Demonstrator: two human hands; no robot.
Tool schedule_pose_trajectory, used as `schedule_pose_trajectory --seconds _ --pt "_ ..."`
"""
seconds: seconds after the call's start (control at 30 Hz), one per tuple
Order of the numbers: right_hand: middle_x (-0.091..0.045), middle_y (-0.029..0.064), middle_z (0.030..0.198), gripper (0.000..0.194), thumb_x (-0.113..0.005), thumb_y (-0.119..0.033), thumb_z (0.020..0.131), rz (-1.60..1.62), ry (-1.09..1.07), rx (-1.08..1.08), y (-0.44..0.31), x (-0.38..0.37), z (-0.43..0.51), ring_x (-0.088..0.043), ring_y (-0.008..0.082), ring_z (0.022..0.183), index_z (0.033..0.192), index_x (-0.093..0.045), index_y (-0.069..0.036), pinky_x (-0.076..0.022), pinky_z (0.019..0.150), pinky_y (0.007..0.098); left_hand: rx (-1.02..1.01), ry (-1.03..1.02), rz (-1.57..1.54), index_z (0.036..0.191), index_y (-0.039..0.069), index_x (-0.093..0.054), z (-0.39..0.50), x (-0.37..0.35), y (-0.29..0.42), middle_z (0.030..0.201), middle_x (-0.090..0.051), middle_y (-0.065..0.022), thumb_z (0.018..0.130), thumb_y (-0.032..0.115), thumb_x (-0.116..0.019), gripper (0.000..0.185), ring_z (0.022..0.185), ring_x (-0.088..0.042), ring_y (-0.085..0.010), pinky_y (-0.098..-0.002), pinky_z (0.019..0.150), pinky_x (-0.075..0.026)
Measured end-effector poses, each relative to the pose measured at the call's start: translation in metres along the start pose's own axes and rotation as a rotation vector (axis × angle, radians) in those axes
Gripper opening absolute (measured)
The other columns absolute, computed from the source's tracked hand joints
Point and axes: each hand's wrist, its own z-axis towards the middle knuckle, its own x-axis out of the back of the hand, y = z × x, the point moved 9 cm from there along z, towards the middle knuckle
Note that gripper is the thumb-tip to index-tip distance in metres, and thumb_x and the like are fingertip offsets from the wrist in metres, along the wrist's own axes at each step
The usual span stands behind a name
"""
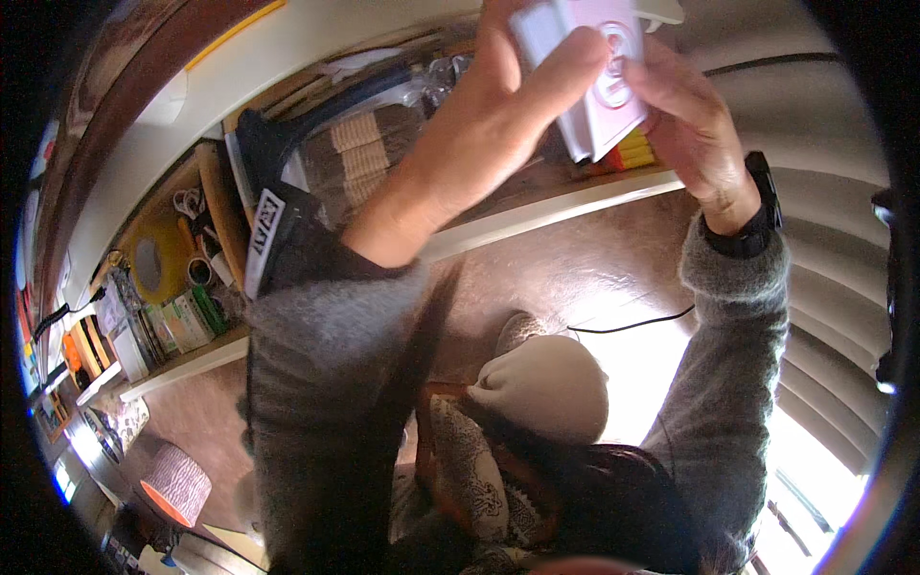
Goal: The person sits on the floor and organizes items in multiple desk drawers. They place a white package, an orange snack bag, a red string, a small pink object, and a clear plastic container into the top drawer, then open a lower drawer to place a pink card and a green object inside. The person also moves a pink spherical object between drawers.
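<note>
At the top of the head view, both hands hold a small pale pink and white box or booklet point(611, 93) with a round printed design. My left hand point(496, 108) has its thumb pressed across the front, its fingers partly cut off by the frame's top edge. From the right, my right hand point(683, 115) grips the opposite side, fingertips on the design; a black watch point(762, 208) is on that wrist. Beneath the hands lies an open drawer point(553, 212) with clear plastic packaging and a bundle of beige ribbed material point(359, 151). Yellow and red items point(632, 151) show just under the held object.
To the left, another open drawer point(187, 370) holds a roll of yellow tape point(149, 262), small boxes and cables. A patterned lampshade point(176, 483) stands at lower left. Pale curtain-like folds point(826, 237) line the right side. A black cable point(632, 329) crosses near the bright floor area.
</note>
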Motion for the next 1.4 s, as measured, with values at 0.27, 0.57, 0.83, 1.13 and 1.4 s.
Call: schedule_pose_trajectory --seconds 0.27,0.57,0.83,1.13,1.4 --pt "-0.063 0.0055 0.103 0.031 -0.058 -0.019 0.089 -0.49 0.469 0.13 -0.02 0.122 -0.063 -0.057 0.0114 0.094 0.114 -0.056 -0.001 -0.0433 0.085 0.0255 -0.163 -0.527 1.432 0.106 0.012 -0.065 -0.005 -0.038 -0.065 0.116 -0.057 -0.0042 0.076 -0.004 -0.054 0.036 0.115 -0.046 -0.0238 -0.0366 0.098 -0.039" --pt "-0.063 0.0065 0.104 0.029 -0.059 -0.012 0.088 -0.605 0.553 0.149 -0.001 0.156 -0.082 -0.056 0.0118 0.093 0.113 -0.055 0.002 -0.0433 0.085 0.0251 -0.031 -0.958 1.656 0.111 0.012 -0.062 -0.003 -0.071 -0.151 0.129 -0.048 -0.0056 0.082 0.011 -0.051 0.031 0.126 -0.035 -0.0266 -0.0401 0.108 -0.027" --pt "-0.063 0.0069 0.102 0.026 -0.058 -0.011 0.089 -0.589 0.553 0.152 0.013 0.17 -0.091 -0.056 0.0106 0.091 0.111 -0.055 0.002 -0.0453 0.081 0.0241 0.139 -0.909 1.593 0.109 0.009 -0.062 -0.01 -0.056 -0.15 0.125 -0.05 -0.0068 0.079 0.01 -0.05 0.033 0.126 -0.034 -0.0285 -0.0397 0.112 -0.02" --pt "-0.063 0.0082 0.1 0.026 -0.057 -0.013 0.09 -0.624 0.55 0.103 0.017 0.159 -0.09 -0.057 0.0114 0.09 0.111 -0.056 0.003 -0.0465 0.08 0.0247 0.042 -0.788 1.639 0.1 0.007 -0.067 -0.006 -0.06 -0.137 0.118 -0.056 -0.0054 0.08 0.009 -0.047 0.028 0.117 -0.042 -0.0234 -0.0402 0.105 -0.027" --pt "-0.066 0.0139 0.098 0.033 -0.061 -0.017 0.086 -1.295 0.651 -0.061 0.0 0.144 -0.076 -0.063 0.0152 0.088 0.113 -0.057 -0.001 -0.0492 0.076 0.0286 0.017 -0.823 1.595 0.1 0.011 -0.066 0.011 -0.078 -0.151 0.103 -0.063 -0.0037 0.078 0.008 -0.052 0.026 0.107 -0.048 -0.0212 -0.0362 0.095 -0.035"
